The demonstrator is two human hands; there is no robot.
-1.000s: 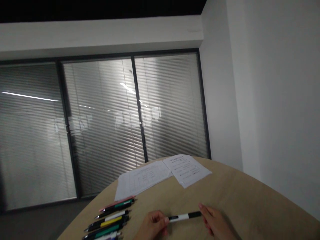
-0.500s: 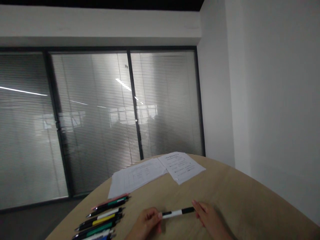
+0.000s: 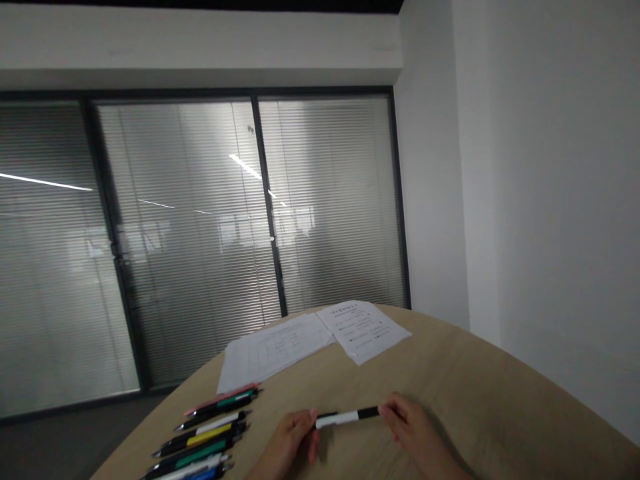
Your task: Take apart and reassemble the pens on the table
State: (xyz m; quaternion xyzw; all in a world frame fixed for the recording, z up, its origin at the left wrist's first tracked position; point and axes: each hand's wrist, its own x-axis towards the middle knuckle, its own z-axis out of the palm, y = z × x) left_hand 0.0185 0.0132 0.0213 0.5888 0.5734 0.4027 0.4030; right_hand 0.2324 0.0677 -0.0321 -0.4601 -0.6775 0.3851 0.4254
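Right hand (image 3: 413,433) has closed on the black-and-white pen (image 3: 345,418).

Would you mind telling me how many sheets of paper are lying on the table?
2: the left sheet and the right sheet, side by side at the far end of the table; more may lie hidden beneath.

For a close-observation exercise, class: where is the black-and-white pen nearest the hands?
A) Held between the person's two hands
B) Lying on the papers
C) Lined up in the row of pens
A: the black-and-white pen has its white end at the left hand and its black end at the right hand, apart from the row of pens.
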